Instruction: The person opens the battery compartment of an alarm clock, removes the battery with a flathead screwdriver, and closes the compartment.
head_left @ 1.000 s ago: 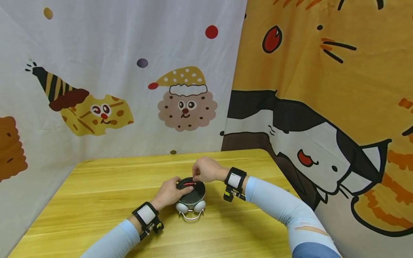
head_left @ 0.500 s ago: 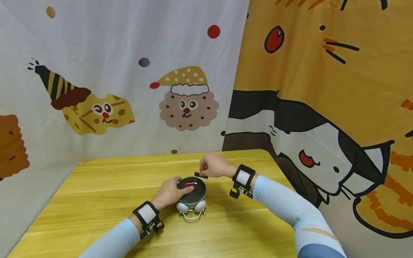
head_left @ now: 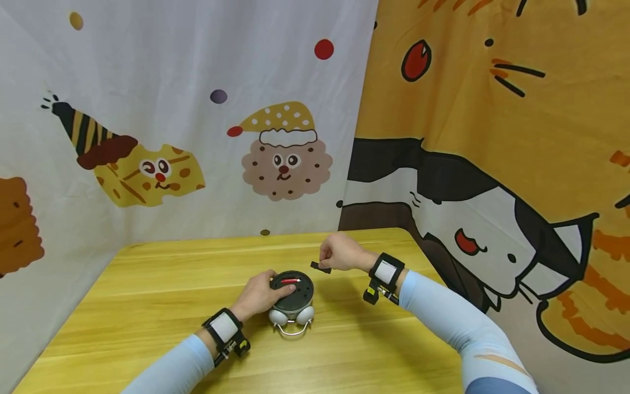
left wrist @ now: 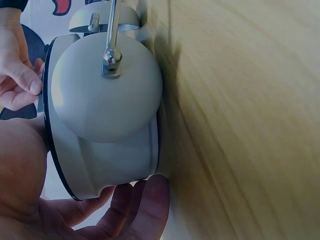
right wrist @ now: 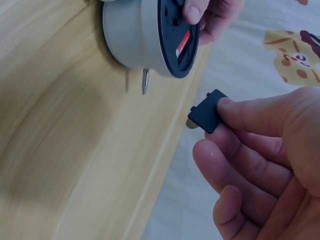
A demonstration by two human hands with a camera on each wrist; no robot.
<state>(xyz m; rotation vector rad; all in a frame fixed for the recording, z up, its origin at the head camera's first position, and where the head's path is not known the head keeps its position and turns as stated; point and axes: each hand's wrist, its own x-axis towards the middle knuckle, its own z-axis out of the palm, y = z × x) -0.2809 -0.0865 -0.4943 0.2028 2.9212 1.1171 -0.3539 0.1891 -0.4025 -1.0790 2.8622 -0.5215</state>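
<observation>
A white twin-bell alarm clock (head_left: 297, 300) lies face down on the table, its black back upward and its bells and wire handle toward me. In the open battery compartment sits a red battery (head_left: 290, 280). My left hand (head_left: 258, 295) grips the clock from the left, thumb over the back and fingers around the side, as the left wrist view shows. Off to the clock's right, my right hand (head_left: 342, 253) pinches a small black battery cover (right wrist: 209, 111) between thumb and forefinger, above the table. Two little tabs on the cover's edge show in the right wrist view.
The yellow wood-grain table (head_left: 162, 306) runs back to a white curtain (head_left: 172, 65) printed with cartoon foods. An orange curtain (head_left: 467, 109) with cat drawings hangs close along the right side.
My right hand has lifted the battery cover off the clock's back and carried it to the right, exposing more of the red battery. The left hand and clock have stayed put.
</observation>
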